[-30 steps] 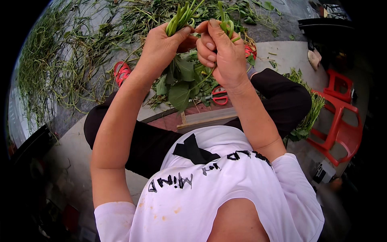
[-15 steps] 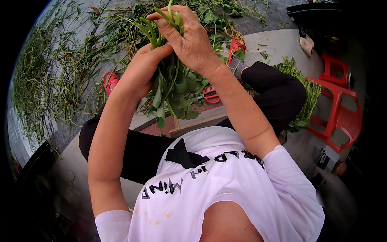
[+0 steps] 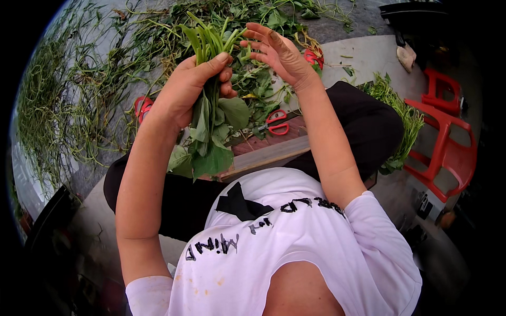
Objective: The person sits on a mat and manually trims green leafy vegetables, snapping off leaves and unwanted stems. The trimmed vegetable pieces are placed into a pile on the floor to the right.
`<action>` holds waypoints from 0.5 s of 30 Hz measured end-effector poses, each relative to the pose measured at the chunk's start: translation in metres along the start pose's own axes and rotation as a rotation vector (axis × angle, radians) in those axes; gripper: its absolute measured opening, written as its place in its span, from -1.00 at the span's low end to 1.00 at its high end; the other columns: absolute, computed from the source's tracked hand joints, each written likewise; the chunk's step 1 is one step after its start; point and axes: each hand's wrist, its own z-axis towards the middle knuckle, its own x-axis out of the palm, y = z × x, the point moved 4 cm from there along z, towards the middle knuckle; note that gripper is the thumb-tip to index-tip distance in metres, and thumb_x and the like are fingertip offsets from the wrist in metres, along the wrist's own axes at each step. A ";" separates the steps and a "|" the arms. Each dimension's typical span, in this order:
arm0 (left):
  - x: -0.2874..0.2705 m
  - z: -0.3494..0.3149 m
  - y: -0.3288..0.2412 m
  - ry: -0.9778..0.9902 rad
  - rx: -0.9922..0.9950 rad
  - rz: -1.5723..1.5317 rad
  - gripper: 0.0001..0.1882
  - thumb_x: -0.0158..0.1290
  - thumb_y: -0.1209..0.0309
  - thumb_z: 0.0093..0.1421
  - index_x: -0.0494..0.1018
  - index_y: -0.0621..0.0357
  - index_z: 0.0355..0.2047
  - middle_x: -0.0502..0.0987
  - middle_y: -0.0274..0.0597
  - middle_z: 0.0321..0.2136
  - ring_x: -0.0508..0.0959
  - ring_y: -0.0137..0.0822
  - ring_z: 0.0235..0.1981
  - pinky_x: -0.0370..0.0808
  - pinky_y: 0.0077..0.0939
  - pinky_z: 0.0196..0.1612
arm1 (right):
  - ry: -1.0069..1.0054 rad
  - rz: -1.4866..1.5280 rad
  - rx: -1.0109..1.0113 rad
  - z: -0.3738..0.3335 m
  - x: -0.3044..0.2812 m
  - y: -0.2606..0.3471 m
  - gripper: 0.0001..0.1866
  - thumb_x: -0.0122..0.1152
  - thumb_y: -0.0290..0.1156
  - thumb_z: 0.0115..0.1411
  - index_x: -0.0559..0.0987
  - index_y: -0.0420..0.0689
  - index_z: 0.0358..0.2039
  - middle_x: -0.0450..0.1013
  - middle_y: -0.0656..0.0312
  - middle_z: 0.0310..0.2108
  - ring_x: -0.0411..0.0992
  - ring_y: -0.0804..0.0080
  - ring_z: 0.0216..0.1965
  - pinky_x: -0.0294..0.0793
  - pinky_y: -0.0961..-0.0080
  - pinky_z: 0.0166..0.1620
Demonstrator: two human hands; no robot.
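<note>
My left hand (image 3: 197, 81) is wrapped round a bunch of leafy green stems (image 3: 210, 118). The cut stem ends stick up above my thumb, and the broad leaves hang down below the fist. To the right of the stem ends, my right hand (image 3: 276, 55) is raised with its fingers apart and nothing in it. Beyond both hands, a wide heap of long green vines (image 3: 132, 58) covers the grey ground. A pair of scissors with red handles (image 3: 277, 123) lies on a reddish board (image 3: 261, 142) below my hands.
A pile of trimmed green stems (image 3: 403, 126) lies beside my right knee. Farther right stand a red plastic chair (image 3: 456, 152) and a smaller red stool (image 3: 441, 90). A wooden edge (image 3: 269, 158) is between my legs. Red shoes (image 3: 142, 107) show among the vines.
My right hand has let go of the stem ends and moved off to the right, its fingers spreading. The left hand keeps the bunch and sits slightly lower.
</note>
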 end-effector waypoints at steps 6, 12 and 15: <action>-0.020 0.004 -0.021 -0.075 0.115 -0.095 -0.81 0.07 0.30 0.18 0.34 0.12 -0.38 0.30 -0.42 -0.61 0.32 -0.56 -0.64 0.38 -0.60 -0.53 | -1.004 0.669 0.566 -0.075 -0.170 -0.163 -0.24 -0.02 -0.25 0.24 -0.22 -0.10 0.28 -0.11 0.02 0.24 0.35 0.07 -0.09 0.44 0.17 -0.15; -0.019 -0.002 -0.026 -0.212 0.185 -0.065 -0.81 0.09 0.34 0.15 0.35 0.16 -0.34 0.12 -0.51 -0.72 0.16 -0.61 -0.74 0.24 -0.66 -0.60 | -1.094 0.932 0.181 -0.059 -0.189 -0.155 -0.52 -0.06 -0.11 0.25 0.10 -0.10 0.04 0.06 -0.01 0.14 0.36 0.02 -0.13 0.49 0.25 -0.22; -0.026 -0.002 -0.031 -0.182 0.197 -0.092 -0.80 0.10 0.35 0.15 0.37 0.18 -0.30 0.13 -0.50 -0.72 0.17 -0.60 -0.74 0.23 -0.65 -0.62 | -0.928 0.790 0.061 -0.028 -0.179 -0.112 -0.71 -0.12 -0.17 0.29 0.38 -0.14 -0.21 0.28 0.10 0.00 0.41 0.18 -0.20 0.50 0.36 -0.27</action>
